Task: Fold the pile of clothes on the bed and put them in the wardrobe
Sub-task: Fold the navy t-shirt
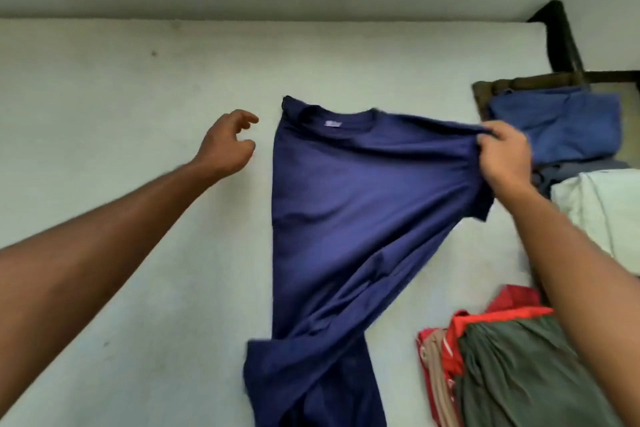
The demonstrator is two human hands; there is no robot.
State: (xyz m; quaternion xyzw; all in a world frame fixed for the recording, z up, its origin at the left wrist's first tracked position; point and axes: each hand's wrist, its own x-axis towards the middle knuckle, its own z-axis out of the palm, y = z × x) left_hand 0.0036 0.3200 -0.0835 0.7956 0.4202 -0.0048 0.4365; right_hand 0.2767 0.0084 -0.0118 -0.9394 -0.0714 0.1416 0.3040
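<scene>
Right hand (502,158) pinches one shoulder of the navy blue cotton T-shirt (346,218), which droops from that pinch onto the pale bed sheet (104,97). Left hand (227,144) is empty, loosely curled, just off the opposite shoulder. I'd grab there, level with the pinch, and pull taut.

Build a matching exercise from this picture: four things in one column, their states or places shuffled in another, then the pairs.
1 left hand
2 right hand
3 navy T-shirt
4 olive garment

A piled with red clothes
B grips the T-shirt's shoulder
C holds nothing
D partly lifted off the bed

Pairs: 1-C, 2-B, 3-D, 4-A
</scene>
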